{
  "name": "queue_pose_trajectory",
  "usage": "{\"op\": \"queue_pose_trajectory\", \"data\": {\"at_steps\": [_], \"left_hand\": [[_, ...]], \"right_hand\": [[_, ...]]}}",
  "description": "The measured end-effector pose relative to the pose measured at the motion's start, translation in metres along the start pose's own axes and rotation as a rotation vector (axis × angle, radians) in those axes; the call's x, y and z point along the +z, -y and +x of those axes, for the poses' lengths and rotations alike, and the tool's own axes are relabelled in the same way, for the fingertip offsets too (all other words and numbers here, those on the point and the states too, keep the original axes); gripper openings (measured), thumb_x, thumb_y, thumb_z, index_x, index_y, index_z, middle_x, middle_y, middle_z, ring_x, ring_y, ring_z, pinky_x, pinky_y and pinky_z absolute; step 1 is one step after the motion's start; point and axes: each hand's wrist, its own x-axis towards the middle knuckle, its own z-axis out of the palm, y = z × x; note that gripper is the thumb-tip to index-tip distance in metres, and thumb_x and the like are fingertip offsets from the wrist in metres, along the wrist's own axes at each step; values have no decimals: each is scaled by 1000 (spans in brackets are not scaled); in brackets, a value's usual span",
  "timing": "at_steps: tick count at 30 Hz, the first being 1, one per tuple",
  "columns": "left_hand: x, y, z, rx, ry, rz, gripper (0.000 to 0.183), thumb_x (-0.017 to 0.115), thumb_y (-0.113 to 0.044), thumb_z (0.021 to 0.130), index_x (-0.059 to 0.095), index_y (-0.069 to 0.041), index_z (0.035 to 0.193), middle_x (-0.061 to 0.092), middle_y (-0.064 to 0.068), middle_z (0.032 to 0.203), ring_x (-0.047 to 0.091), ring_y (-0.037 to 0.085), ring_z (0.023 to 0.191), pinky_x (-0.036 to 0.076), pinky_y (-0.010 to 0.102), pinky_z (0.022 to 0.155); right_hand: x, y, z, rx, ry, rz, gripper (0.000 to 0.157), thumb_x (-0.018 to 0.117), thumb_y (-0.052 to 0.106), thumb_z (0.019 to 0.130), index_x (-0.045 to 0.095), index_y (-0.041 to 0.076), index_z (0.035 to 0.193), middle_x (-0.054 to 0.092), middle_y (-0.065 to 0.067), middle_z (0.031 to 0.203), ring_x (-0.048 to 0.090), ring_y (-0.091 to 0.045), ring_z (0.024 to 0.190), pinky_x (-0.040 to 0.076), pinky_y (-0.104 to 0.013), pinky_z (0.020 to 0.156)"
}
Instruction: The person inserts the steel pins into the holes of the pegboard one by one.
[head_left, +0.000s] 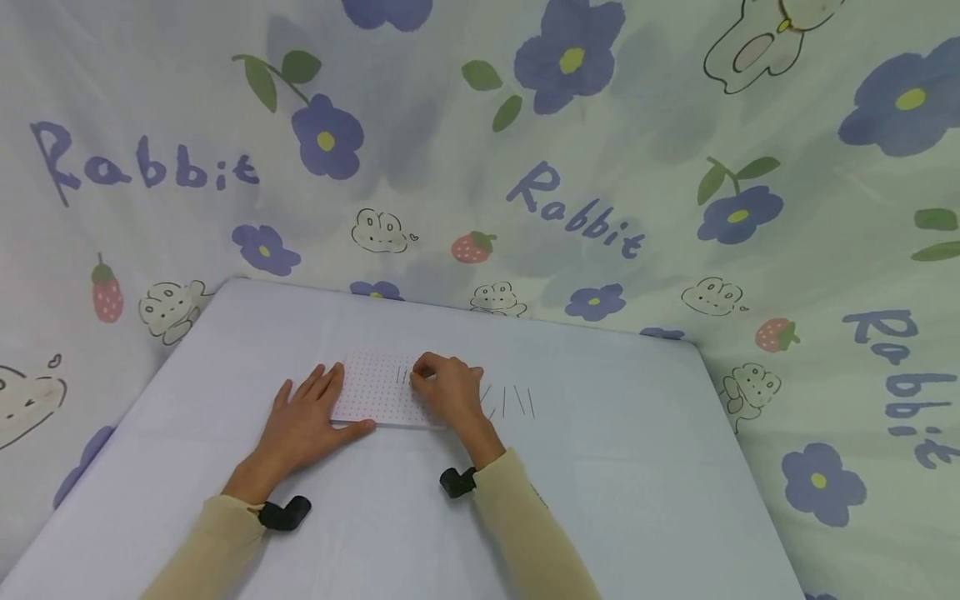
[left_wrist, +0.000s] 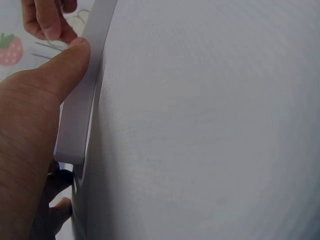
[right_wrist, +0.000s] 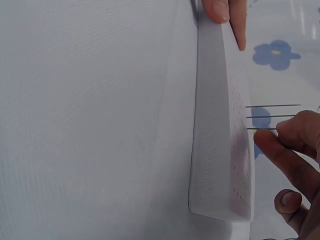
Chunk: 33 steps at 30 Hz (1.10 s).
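Filling your whole backdrop, the printed cloth [head_left: 438, 158] calls out "Rabbit" in blue lettering [head_left: 142, 167] three times: at left, near the middle, and running down at right. Around those words you've got blue flowers [head_left: 572, 58], outlined rabbits [head_left: 378, 233] and red strawberries [head_left: 471, 249]. In front of it spreads your white-covered table [head_left: 637, 442], with your beige sleeves [head_left: 528, 529] reaching over its near part. And there's your white board [head_left: 371, 396], flat on the table left of centre, its top patterned with rows of small dots. Your hands are apart: the left hand [head_left: 300, 425] lies with fingers spread at the board's left edge, thumb against its near side; the right hand [head_left: 453, 392] is over the board's right part, thumb and forefinger pinching a needle [right_wrist: 251, 128] at the dotted top. A black device [head_left: 285, 513] sits at each wrist. Smallest of all, two upright needles [right_wrist: 270, 117] stand just beside the pinched one, and several loose needles [head_left: 504, 402] lie right of the board.
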Motion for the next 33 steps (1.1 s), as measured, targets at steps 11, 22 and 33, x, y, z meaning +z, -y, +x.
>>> {"op": "queue_pose_trajectory", "data": {"at_steps": [11, 22, 33], "left_hand": [[1, 0, 2, 8, -9, 5, 118, 55, -81, 82, 26, 5, 156, 33, 25, 159, 23, 44, 149, 10, 71, 115], [0, 0, 1, 2, -9, -3, 117, 57, -80, 82, 26, 5, 156, 32, 25, 159, 22, 44, 149, 9, 71, 115], [3, 2, 1, 10, -18, -4, 117, 56, -80, 82, 27, 6, 156, 33, 25, 159, 24, 45, 148, 11, 71, 114]], "right_hand": [[-2, -1, 0, 47, 11, 11, 11, 69, 35, 94, 76, 26, 96, 73, 16, 87, 64, -10, 87, 33, -38, 79], [-16, -23, -5, 110, 20, 73, 14, 74, 37, 92, 74, 25, 98, 72, 16, 88, 65, -9, 86, 31, -41, 83], [-49, -75, -16, 179, -49, 36, 18, 72, 36, 93, 74, 21, 103, 72, 11, 89, 63, -14, 84, 33, -50, 87]]}}
